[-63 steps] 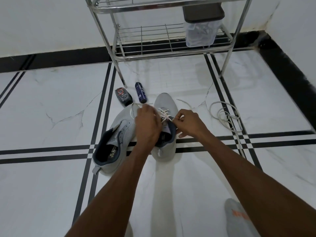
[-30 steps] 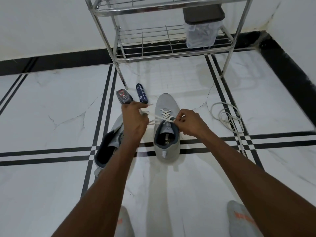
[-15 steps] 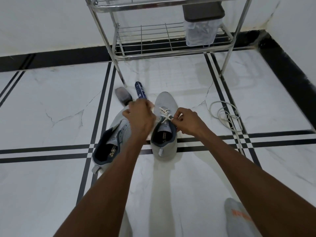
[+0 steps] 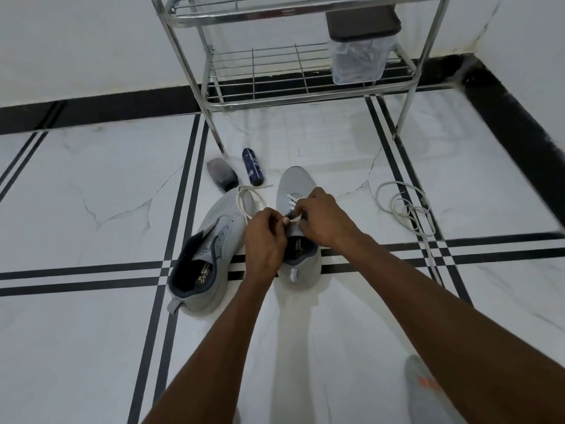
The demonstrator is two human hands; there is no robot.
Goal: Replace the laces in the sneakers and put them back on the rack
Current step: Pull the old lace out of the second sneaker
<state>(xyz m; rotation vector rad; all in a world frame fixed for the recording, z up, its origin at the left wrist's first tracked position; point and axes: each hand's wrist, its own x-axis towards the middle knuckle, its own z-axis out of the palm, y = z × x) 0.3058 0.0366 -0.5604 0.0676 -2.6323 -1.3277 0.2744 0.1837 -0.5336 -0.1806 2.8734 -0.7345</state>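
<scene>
Left hand (image 4: 265, 240) and right hand (image 4: 321, 220) both pinching thin white lace (image 4: 294, 218), over upright grey cloth sneaker (image 4: 298, 240), maybe threading it

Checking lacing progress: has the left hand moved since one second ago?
Yes. The left hand has moved right, away from the dark blue spray can, and now meets the right hand over the laced grey sneaker.

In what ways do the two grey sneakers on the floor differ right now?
The right sneaker stands upright with its toe toward the rack and has white lace crossed through its lower eyelets; the left sneaker lies tilted and turned, and its eyelets look empty. Both hands work at the right sneaker: the left hand and right hand pinch its lace. No hand holds the left sneaker. Both are grey with dark lining.
</scene>
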